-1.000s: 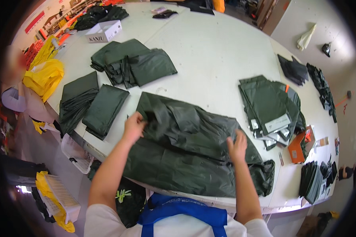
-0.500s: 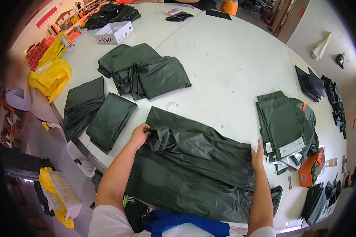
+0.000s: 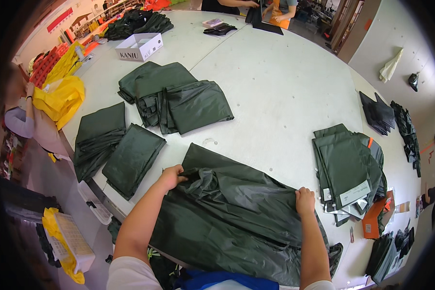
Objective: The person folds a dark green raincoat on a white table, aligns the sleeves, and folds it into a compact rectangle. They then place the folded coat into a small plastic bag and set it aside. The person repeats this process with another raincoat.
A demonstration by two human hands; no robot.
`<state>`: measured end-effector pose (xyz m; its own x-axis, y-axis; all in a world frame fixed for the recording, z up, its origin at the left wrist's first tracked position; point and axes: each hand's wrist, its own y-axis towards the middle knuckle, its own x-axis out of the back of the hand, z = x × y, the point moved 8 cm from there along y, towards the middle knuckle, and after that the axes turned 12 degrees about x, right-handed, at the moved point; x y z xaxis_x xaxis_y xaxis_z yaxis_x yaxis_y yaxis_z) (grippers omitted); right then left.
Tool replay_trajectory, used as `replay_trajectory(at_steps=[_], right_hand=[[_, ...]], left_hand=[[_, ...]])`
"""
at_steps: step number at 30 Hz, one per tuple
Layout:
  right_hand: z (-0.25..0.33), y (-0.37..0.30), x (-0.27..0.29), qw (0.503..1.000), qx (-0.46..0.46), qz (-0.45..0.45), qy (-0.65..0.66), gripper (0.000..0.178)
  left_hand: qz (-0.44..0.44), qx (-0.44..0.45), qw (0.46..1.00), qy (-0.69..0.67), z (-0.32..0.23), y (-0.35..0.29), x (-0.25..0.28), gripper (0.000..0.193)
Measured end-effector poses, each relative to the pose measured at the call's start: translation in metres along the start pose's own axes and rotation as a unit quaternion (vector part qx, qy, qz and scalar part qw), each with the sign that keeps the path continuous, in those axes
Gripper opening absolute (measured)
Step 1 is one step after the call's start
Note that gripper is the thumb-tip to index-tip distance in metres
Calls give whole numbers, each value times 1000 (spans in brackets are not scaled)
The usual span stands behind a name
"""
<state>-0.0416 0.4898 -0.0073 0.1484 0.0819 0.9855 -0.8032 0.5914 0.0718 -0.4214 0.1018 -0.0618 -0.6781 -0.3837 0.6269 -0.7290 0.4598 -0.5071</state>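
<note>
A large dark green garment of shiny, coated-looking fabric lies spread and wrinkled across the near part of the table, overhanging its front edge. Its upper left part is bunched, and there my left hand pinches the cloth between thumb and fingers. At the garment's right edge, my right hand is closed on the cloth with its fingers curled. Just left of my left hand lies a folded dark green garment. To the right of my right hand is a stack of folded green garments with white labels.
Folded green pieces lie farther back, beside another folded pile at left. A white open box stands at the far left. An orange box and small snips lie right. Co-workers stand at the left and far edges.
My right hand has gone from flat beside the garment's right edge to closed on it, slightly lower and leftward. My left hand keeps its pinch. The view has tilted up; far co-workers' arms now show.
</note>
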Motion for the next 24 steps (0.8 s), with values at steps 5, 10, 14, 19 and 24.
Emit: replay_trajectory(at_steps=[5,10,14,19,24], right_hand=[[-1,-17,-7,989,-58,-139,-11,17],[6,-23,-5,983,-87,-159,-18,15],[5,-23,-8,984,-82,-154,-15,15],[3,-25,-5,985,-91,-148,-14,15],[10,-21,-2,983,-83,-161,-11,16]], left_hand=[[-177,-153,972,7,-73,-49,45,29],[-192,-259,939,-119,-168,-86,56,34],[-225,-280,933,22,-230,-109,53,34],[-279,-230,925,113,-197,-151,19,53],[-319,-208,925,7,-115,-132,-14,48]])
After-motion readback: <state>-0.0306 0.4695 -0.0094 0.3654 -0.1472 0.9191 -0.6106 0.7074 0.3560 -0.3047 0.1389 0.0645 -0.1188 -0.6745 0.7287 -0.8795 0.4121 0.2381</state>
